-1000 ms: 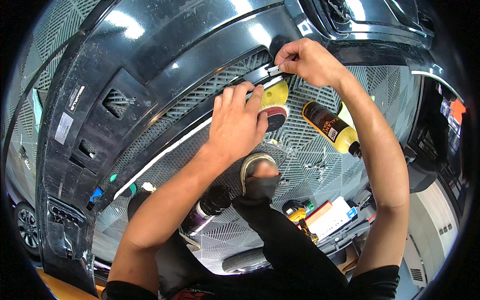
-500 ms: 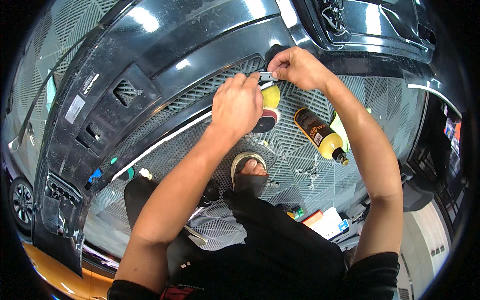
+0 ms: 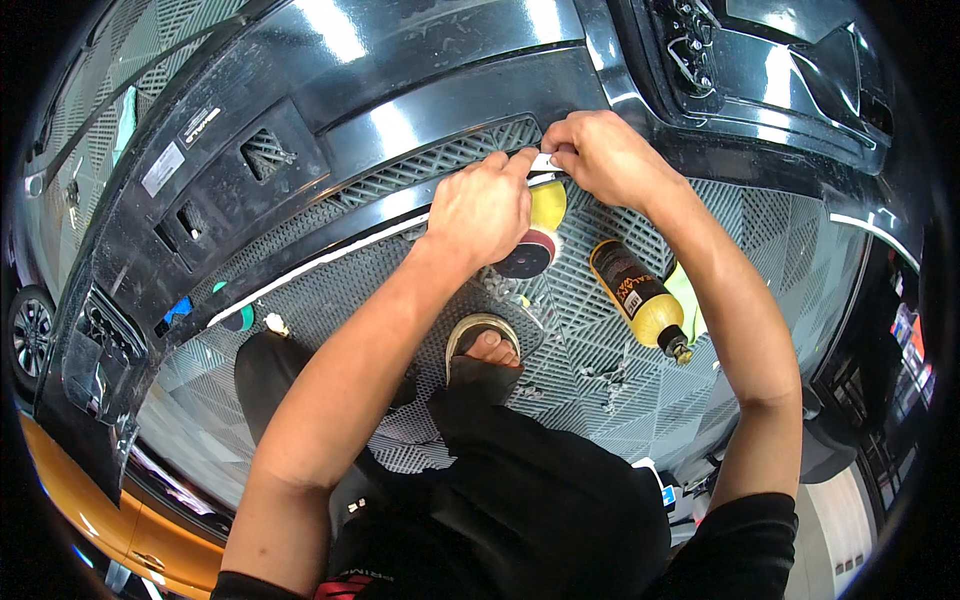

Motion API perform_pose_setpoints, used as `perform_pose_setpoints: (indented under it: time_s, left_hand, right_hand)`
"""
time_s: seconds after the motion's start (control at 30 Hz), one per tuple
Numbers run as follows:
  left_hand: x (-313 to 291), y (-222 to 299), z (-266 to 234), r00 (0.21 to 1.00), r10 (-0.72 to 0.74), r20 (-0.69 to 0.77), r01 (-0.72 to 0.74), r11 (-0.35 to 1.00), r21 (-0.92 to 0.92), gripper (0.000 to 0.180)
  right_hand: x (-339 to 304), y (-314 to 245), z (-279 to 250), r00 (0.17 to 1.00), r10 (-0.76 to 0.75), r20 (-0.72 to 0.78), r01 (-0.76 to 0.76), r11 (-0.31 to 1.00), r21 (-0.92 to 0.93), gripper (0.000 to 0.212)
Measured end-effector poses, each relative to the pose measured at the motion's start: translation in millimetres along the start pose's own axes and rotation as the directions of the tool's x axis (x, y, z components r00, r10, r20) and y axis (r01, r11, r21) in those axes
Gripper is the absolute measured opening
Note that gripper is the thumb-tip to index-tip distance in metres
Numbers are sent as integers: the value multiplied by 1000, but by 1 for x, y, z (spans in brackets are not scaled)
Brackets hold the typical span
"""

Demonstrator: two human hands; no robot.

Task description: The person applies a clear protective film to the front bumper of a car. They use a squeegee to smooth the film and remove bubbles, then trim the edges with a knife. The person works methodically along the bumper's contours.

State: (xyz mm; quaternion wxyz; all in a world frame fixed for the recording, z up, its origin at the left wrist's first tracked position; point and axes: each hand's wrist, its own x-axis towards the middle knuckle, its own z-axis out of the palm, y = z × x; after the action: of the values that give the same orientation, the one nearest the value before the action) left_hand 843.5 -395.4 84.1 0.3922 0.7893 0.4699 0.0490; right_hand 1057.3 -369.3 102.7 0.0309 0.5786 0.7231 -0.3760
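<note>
A glossy black car bumper (image 3: 460, 85) with a mesh grille strip (image 3: 410, 165) arches across the far side. At the right end of its lower edge, a small pale flat strip (image 3: 543, 162) lies between my hands. My left hand (image 3: 482, 208) has its fingertips pressed at the strip's left end, against the bumper lip. At the other end, my right hand (image 3: 610, 155) is closed in a pinch with its knuckles up. The strip is mostly hidden by the fingers. Just below the hands are a yellow pad (image 3: 547, 205) and a dark round pad with a red rim (image 3: 526, 255).
A yellow bottle with a black label (image 3: 640, 300) lies on the grey tiled floor, beside a light green cloth (image 3: 688, 300). A blue piece (image 3: 178, 308) and a green round piece (image 3: 238, 318) are near the bumper's left end. An orange car (image 3: 105, 490) stands at lower left.
My view has shifted, so the bumper and floor things appear lower. My right hand has closed in over the strip, which shows less between the fingers. Both hands remain at the bumper edge.
</note>
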Motion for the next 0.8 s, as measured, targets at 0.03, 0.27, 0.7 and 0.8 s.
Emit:
perform_pose_setpoints:
  time_s: [0.03, 0.27, 0.7, 0.8]
  left_hand:
    - [1, 1, 0, 1000, -12, 7, 12, 1000, -8, 39]
    - [3, -3, 4, 1000, -25, -16, 24, 999, -39, 36]
    - [-10, -9, 8, 982, 25, -189, -53, 988, -142, 31]
    - [-33, -20, 1, 957, 22, -290, -74, 983, -170, 26]
  right_hand:
    - [-2, 4, 4, 999, -24, -30, 24, 1000, 1, 15]
    - [-9, 4, 12, 990, 18, -141, -8, 998, 70, 15]
    - [-10, 1, -1, 997, 51, -59, -43, 990, 136, 16]
    - [-20, 0, 1, 990, -33, -134, 51, 991, 127, 14]
